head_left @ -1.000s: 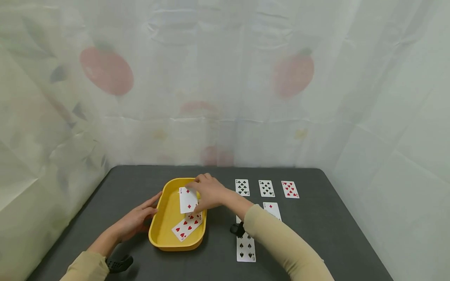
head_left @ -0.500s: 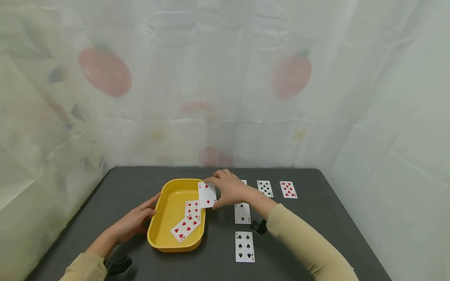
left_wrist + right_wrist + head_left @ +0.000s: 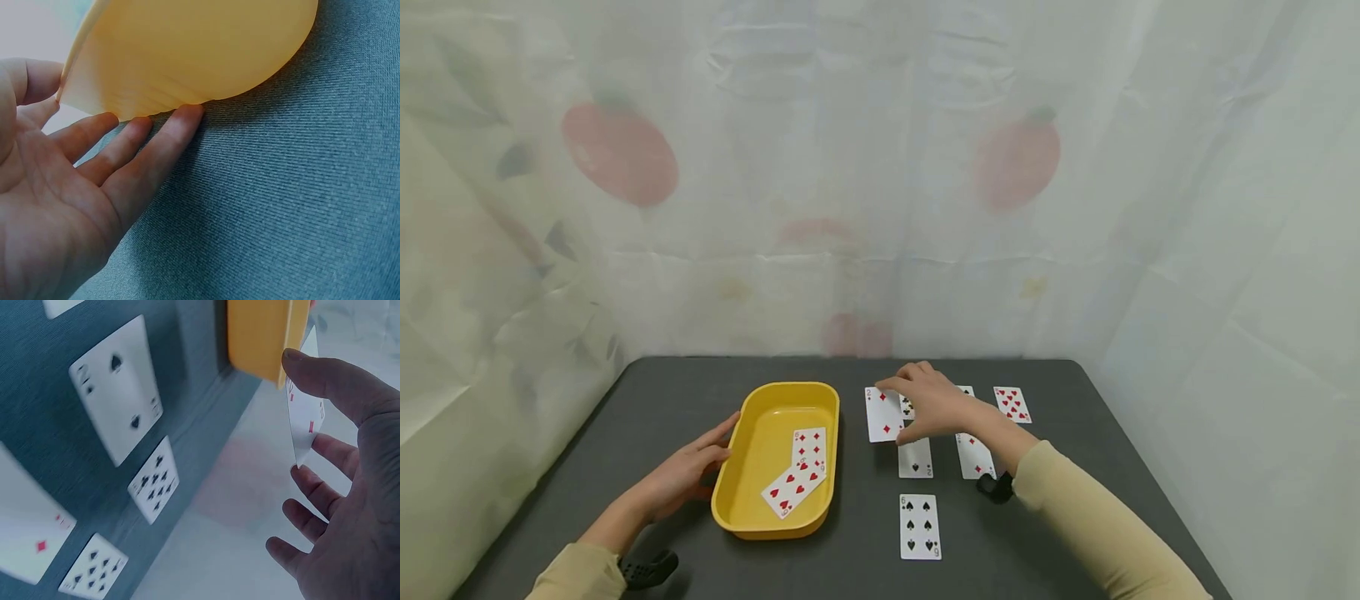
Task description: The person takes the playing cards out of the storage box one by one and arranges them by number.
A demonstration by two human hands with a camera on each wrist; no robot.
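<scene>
My right hand (image 3: pixel 901 410) pinches a two of diamonds (image 3: pixel 882 414) between thumb and fingers, holding it just above the grey table (image 3: pixel 850 567) to the right of a yellow tray (image 3: pixel 758 450). The right wrist view shows the same card (image 3: pixel 306 419) edge-on in that hand (image 3: pixel 350 487), with the tray (image 3: pixel 265 334) beyond it. My left hand (image 3: pixel 718 442) lies flat against the tray's left side. In the left wrist view its straight fingers (image 3: pixel 156 144) touch the tray's base (image 3: pixel 187 50). Two red cards (image 3: pixel 801 471) lie overlapping in the tray.
Cards lie face up right of the tray: a two of spades (image 3: pixel 915 458), a six of spades (image 3: pixel 920 526), a diamond card (image 3: pixel 974 457) and a hearts card (image 3: pixel 1012 404). My right hand partly hides two black cards. A pale curtain rings the table.
My right hand has lifted the two of diamonds out of the tray and carried it rightwards to the rows of cards. The left hand has stayed at the tray.
</scene>
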